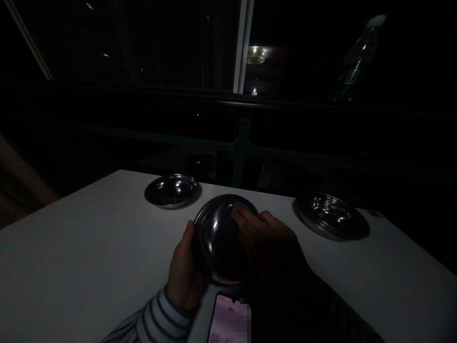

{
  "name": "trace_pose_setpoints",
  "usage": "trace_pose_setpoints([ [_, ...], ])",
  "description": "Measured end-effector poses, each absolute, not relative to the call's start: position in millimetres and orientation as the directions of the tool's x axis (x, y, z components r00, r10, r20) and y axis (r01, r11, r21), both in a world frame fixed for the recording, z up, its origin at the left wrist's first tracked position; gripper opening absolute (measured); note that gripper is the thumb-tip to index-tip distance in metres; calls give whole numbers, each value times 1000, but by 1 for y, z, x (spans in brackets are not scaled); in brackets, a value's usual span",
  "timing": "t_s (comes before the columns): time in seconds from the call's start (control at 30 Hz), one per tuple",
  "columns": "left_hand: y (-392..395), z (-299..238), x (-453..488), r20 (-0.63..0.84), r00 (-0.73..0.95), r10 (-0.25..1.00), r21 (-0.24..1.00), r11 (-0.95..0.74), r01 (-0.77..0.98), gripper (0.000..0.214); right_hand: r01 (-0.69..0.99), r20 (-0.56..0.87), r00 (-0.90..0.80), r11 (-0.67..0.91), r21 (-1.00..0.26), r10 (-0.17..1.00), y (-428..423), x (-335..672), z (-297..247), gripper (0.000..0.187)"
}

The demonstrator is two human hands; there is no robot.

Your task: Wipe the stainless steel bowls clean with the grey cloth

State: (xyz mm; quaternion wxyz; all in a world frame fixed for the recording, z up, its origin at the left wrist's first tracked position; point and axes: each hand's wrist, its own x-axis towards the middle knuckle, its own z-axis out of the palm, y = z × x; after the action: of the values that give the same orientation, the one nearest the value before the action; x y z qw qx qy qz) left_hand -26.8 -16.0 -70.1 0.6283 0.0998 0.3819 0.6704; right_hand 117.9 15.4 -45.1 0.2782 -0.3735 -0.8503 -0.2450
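The room was very dark, and most of what I could see lay in the lower half of the frame, on a pale table. Just below the centre, a shiny steel bowl was tipped up on edge, its hollow facing the person. The left hand, coming out of a striped sleeve, was wrapped round the bowl's left rim, thumb on the inner face, holding it tilted. The right hand lay flat across the bowl's right side, fingers pressing something small and greyish, perhaps a cloth or pad, against the metal near the upper rim; I could not tell what it was in that light, nor how firmly it was held.

The bowl looked thin, stiff and light, and I judged its polished face to be slippery, so the rolled rim seemed the safest place to take hold, as the left hand did. It would dent rather than break if dropped.

A smaller steel bowl sat upper left of it, well apart, and a stack of steel plates lay at the right. A lit phone rested at the bottom edge, just below the tilted bowl.
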Motion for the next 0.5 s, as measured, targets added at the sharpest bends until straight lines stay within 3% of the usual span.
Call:
trace_pose_setpoints([
  [0.27,-15,-75,-28,-374,-106,921,605,156,-780,34,526,636,-742,772,357,211,2,98,-75,29],
  [0.5,-15,-77,-25,-304,-139,942,649,98,-755,34,744,587,-588,657,121,557,16,119,-37,29],
])
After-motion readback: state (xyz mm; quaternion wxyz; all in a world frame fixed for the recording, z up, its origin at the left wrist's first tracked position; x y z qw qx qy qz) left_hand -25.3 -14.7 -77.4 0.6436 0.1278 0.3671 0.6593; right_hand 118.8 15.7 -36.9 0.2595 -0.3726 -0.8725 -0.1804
